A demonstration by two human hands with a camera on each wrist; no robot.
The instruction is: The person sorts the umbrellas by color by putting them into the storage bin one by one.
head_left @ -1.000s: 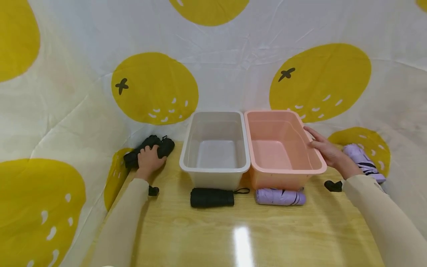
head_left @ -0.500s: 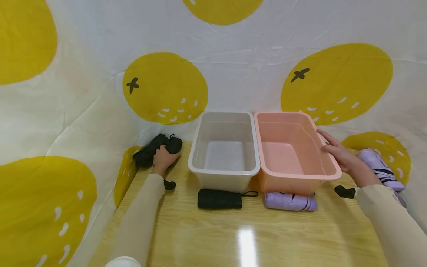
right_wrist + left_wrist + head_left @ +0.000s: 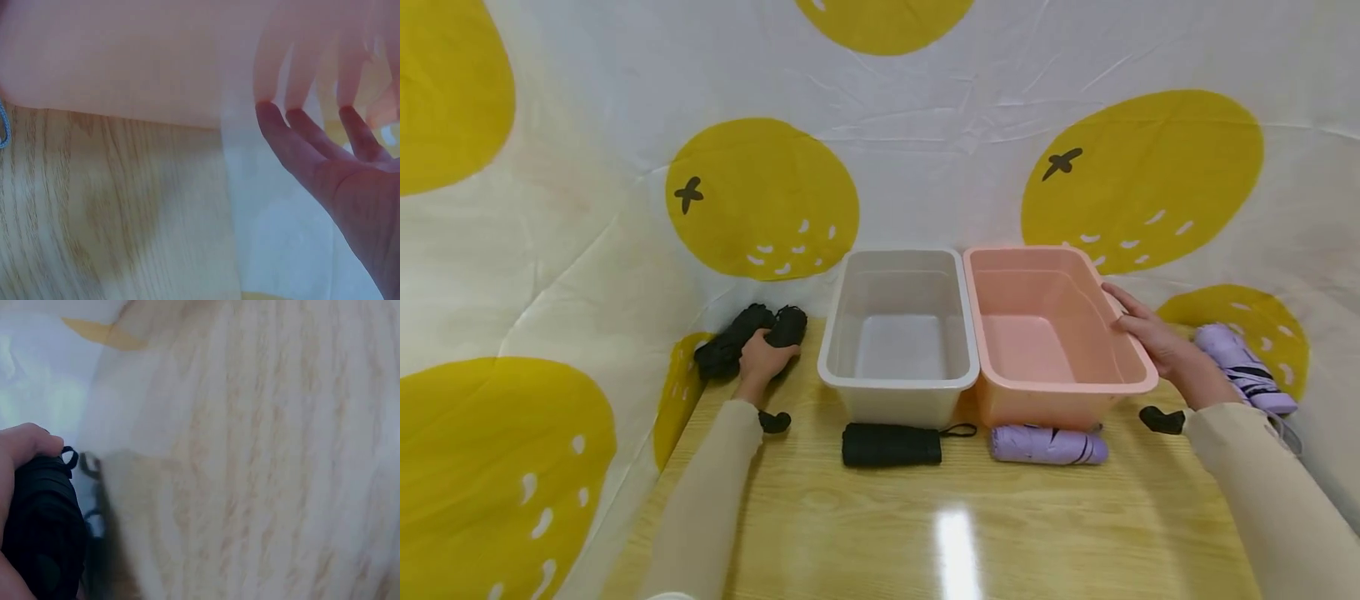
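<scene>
My left hand [image 3: 760, 360] is at the back left, its fingers and thumb curled round a black folded umbrella [image 3: 787, 327]. The left wrist view shows its small cord loop beside a fingertip. Against it, on the left, lies a second black folded umbrella [image 3: 721, 354]. At the pink bin [image 3: 1067, 387], my right hand [image 3: 1159, 340] touches the right side near the rim. In the right wrist view, its extended fingertips [image 3: 267, 112] meet the glossy outer wall, which mirrors them.
A grey-white bin [image 3: 897, 383] stands against the pink one. In front lie a black folded umbrella [image 3: 891, 445] and a lilac folded umbrella [image 3: 1048, 445]. Another lilac umbrella [image 3: 1243, 367] lies at the right, beside my forearm. A lemon-print cloth [image 3: 917, 158] hangs behind the wooden table [image 3: 850, 533].
My left hand has shifted slightly right, from resting over the two black umbrellas to gripping the right-hand one. The right hand stays at the pink bin. The head view has swung a little.
</scene>
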